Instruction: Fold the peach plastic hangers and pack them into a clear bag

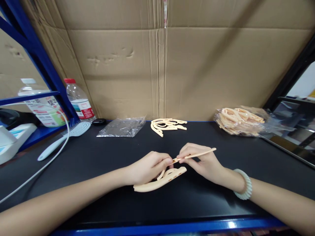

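A cream plastic folding clothes hanger (159, 185) is between my hands, low over the black table. My left hand (150, 167) is closed around its middle, thumb and fingers pinching near the joint. Its curved, slotted arm shows below that hand. My right hand (203, 162) pinches a slim, straight cream strip (201, 153), apparently another arm of the hanger seen edge-on. The strip's inner end meets my left fingertips, and its outer end points up to the right. My fingers partly hide the joint, so I cannot tell how the pieces connect there.
Folded cream hangers (168, 124) lie at the table's back. Left of them are a clear plastic bag (121, 127), a black object (99, 122), a hairbrush (65, 139), a white cable (49, 164) and bottles (80, 103). Bagged hangers (240, 122) sit back right, before cardboard (197, 65).
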`<state>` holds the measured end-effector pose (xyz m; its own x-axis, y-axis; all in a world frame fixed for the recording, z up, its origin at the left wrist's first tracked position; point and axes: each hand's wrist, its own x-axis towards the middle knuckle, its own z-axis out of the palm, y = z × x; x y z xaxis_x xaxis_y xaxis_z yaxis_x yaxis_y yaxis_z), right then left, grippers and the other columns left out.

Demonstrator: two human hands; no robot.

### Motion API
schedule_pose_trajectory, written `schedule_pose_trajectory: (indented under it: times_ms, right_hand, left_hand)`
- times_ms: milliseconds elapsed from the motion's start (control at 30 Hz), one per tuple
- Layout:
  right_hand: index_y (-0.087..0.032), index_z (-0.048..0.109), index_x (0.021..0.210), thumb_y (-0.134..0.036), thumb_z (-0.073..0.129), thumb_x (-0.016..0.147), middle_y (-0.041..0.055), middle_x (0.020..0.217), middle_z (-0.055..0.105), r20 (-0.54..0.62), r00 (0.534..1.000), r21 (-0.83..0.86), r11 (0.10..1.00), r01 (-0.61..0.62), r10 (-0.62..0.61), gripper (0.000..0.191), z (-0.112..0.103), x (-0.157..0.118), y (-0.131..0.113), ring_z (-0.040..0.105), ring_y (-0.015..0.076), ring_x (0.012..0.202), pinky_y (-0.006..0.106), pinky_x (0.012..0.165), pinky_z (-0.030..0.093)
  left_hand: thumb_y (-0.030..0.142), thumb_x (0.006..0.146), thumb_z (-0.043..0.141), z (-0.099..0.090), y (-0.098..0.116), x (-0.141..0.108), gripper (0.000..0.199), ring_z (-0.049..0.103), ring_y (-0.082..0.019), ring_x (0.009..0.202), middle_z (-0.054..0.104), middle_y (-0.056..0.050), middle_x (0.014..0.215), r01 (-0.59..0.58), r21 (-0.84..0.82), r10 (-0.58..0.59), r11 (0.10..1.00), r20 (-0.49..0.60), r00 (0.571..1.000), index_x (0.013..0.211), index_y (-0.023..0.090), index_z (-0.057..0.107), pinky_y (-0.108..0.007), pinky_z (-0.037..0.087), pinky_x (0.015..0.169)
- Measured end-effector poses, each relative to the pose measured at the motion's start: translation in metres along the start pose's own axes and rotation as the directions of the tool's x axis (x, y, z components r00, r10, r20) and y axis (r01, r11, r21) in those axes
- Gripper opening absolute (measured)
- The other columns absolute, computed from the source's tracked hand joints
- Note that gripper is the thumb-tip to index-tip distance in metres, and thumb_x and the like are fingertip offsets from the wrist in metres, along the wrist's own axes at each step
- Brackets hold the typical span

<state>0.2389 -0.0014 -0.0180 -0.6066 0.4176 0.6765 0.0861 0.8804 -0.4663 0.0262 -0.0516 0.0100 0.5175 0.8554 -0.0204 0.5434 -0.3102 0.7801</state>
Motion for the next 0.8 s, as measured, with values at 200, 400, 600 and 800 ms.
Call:
schedule_pose_trajectory:
  times_ms: [200, 400, 600, 800]
  right_hand:
    - [-0.018, 0.063, 0.089, -0.009, 0.044, 0.093, 0.0057, 0.082, 0.066, 0.154, 0.957, -0.219, 0.935, 0.278, -0.248, 0.021, -0.005, -0.002, -0.003, 0.058, 0.0148, 0.074, 0.027, 0.064, 0.048]
    - [-0.016, 0.064, 0.084, -0.014, 0.045, 0.095, 0.006, 0.076, 0.065, 0.236, 0.885, -0.398, 0.791, 0.465, -0.401, 0.022, -0.008, 0.002, -0.005, 0.06, 0.0162, 0.074, 0.028, 0.062, 0.048]
    - [-0.017, 0.063, 0.086, -0.014, 0.045, 0.096, 0.0053, 0.075, 0.064, 0.239, 0.877, -0.368, 0.797, 0.479, -0.417, 0.021, -0.008, 0.002, 0.0, 0.059, 0.0169, 0.076, 0.03, 0.064, 0.05]
    - [-0.019, 0.064, 0.081, -0.01, 0.048, 0.092, 0.0051, 0.071, 0.063, 0.264, 0.837, -0.341, 0.765, 0.546, -0.479, 0.021, -0.012, 0.006, -0.005, 0.057, 0.0176, 0.071, 0.032, 0.06, 0.05]
  left_hand:
    - [0.034, 0.097, 0.035, 0.0, 0.001, -0.003, 0.038, 0.042, -0.011, 0.051, 0.049, 0.004, 0.055, -0.058, 0.109, 0.058, 0.992, 0.005, 0.998, 0.075, 0.016, 0.06, -0.02, 0.035, 0.051]
    - [0.035, 0.099, 0.033, 0.001, 0.001, -0.002, 0.038, 0.038, -0.011, 0.05, 0.044, 0.005, 0.055, -0.098, 0.15, 0.096, 0.984, 0.02, 0.995, 0.073, 0.017, 0.055, -0.021, 0.033, 0.05]
    - [0.035, 0.099, 0.032, 0.0, 0.0, -0.001, 0.038, 0.037, -0.01, 0.05, 0.043, 0.005, 0.056, -0.099, 0.154, 0.097, 0.983, 0.022, 0.995, 0.071, 0.018, 0.051, -0.021, 0.032, 0.05]
    - [0.038, 0.098, 0.033, -0.001, 0.003, 0.0, 0.04, 0.04, -0.011, 0.051, 0.046, 0.004, 0.056, -0.079, 0.118, 0.073, 0.99, 0.05, 0.996, 0.07, 0.017, 0.052, -0.021, 0.033, 0.05]
